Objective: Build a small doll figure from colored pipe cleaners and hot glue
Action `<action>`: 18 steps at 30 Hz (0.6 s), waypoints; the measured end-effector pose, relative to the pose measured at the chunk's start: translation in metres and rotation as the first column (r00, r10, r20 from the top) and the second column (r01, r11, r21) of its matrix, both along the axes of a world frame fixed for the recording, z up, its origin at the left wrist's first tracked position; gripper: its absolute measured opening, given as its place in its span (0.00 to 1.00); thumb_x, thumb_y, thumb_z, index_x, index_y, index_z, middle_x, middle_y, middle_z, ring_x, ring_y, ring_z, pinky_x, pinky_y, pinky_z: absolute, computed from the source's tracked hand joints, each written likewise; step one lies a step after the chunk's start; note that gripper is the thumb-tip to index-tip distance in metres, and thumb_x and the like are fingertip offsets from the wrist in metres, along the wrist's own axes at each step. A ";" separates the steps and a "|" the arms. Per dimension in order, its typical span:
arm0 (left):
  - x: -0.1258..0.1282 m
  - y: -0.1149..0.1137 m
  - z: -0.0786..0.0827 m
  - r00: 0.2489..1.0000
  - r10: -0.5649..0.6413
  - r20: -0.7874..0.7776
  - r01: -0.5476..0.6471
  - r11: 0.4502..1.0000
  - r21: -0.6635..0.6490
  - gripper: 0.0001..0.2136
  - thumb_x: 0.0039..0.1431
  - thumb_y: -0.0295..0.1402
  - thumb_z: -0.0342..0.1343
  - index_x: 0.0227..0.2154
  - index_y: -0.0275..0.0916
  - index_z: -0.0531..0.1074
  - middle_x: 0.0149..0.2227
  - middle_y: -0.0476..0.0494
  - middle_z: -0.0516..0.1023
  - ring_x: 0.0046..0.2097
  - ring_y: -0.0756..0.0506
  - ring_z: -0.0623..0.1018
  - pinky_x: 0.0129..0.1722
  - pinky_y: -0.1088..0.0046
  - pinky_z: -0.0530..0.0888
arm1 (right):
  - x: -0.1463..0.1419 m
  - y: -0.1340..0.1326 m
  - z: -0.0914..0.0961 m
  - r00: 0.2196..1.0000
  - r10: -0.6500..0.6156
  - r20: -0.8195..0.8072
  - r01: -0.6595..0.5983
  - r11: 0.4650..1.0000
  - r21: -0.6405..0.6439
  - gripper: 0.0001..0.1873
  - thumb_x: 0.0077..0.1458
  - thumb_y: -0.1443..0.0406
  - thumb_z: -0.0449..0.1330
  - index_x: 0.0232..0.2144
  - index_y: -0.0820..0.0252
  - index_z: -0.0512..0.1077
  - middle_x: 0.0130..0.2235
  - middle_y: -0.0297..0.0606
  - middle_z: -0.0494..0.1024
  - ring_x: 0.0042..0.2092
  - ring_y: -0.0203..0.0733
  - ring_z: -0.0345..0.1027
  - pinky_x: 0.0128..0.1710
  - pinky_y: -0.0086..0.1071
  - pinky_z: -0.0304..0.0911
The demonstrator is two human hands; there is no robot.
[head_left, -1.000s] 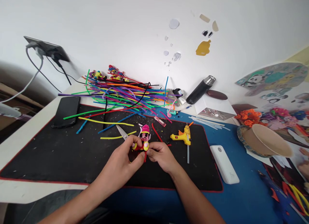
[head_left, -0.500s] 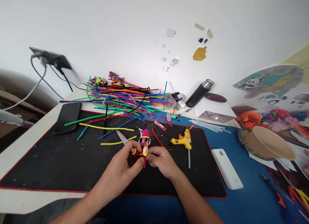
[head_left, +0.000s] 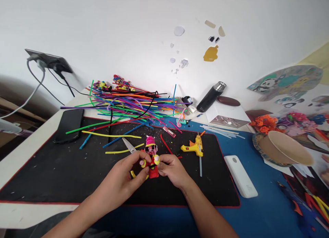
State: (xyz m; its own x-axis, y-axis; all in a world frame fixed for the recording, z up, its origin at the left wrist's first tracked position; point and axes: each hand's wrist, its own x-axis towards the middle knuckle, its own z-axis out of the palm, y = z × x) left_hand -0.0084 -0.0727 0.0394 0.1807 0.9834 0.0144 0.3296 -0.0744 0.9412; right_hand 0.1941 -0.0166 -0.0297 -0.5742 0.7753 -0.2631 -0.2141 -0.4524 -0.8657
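Observation:
Between my two hands, over the black mat [head_left: 84,176], is a small pipe-cleaner doll [head_left: 153,171] with a pink hat, a pink face and a red body with yellow cuffs. My left hand [head_left: 131,171] is closed on its left side, thumb against the front near a black band. My right hand [head_left: 171,167] pinches the doll's other side by a yellow-cuffed arm. Scissors [head_left: 129,145] lie just beyond my left fingers, blades showing and handles hidden. Short yellow pipe cleaners [head_left: 123,149] and a red one [head_left: 166,145] are nearby.
A yellow glue gun [head_left: 194,148] lies to the right, near a white power bank [head_left: 240,176]. A pile of coloured pipe cleaners [head_left: 136,106] spans the back. A black phone [head_left: 69,125] is at left; a black flask [head_left: 211,97] and bowl [head_left: 288,147] stand at right.
The doll has turned more upright and faces me, so its red body and black band now show. Both hands keep hold of it. The whole view has shifted slightly.

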 end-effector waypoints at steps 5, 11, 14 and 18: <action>0.002 0.000 0.002 0.998 0.010 -0.068 -0.007 0.998 0.056 0.06 0.68 0.36 0.56 0.43 0.45 0.76 0.38 0.46 0.83 0.36 0.44 0.81 0.35 0.72 0.78 | 0.000 0.000 0.000 1.000 0.001 -0.006 -0.001 1.000 -0.003 0.28 0.43 0.45 0.78 0.30 0.63 0.81 0.19 0.23 0.57 0.22 0.28 0.43 0.23 0.30 0.40; 0.002 -0.002 -0.001 0.992 0.038 -0.121 -0.023 0.992 0.124 0.06 0.70 0.36 0.55 0.44 0.44 0.75 0.37 0.48 0.83 0.35 0.46 0.81 0.34 0.74 0.76 | 0.001 -0.002 -0.002 0.999 0.021 -0.024 -0.021 1.000 0.003 0.27 0.45 0.45 0.78 0.30 0.63 0.80 0.20 0.22 0.57 0.22 0.27 0.42 0.23 0.30 0.38; 0.003 -0.002 -0.003 0.990 0.039 -0.137 -0.014 0.984 0.178 0.05 0.70 0.35 0.55 0.45 0.44 0.74 0.36 0.49 0.82 0.34 0.48 0.80 0.34 0.76 0.75 | 0.002 -0.002 -0.003 1.000 0.018 -0.026 -0.018 1.000 -0.002 0.28 0.45 0.45 0.78 0.31 0.64 0.80 0.20 0.22 0.56 0.22 0.27 0.41 0.23 0.30 0.38; 0.004 -0.003 -0.005 0.986 0.056 -0.157 -0.017 0.970 0.242 0.05 0.71 0.32 0.55 0.45 0.43 0.74 0.36 0.50 0.81 0.35 0.49 0.79 0.36 0.77 0.75 | 0.002 -0.002 -0.004 1.000 0.017 -0.012 -0.017 1.000 -0.006 0.29 0.44 0.44 0.78 0.31 0.64 0.80 0.20 0.22 0.57 0.22 0.27 0.42 0.23 0.30 0.38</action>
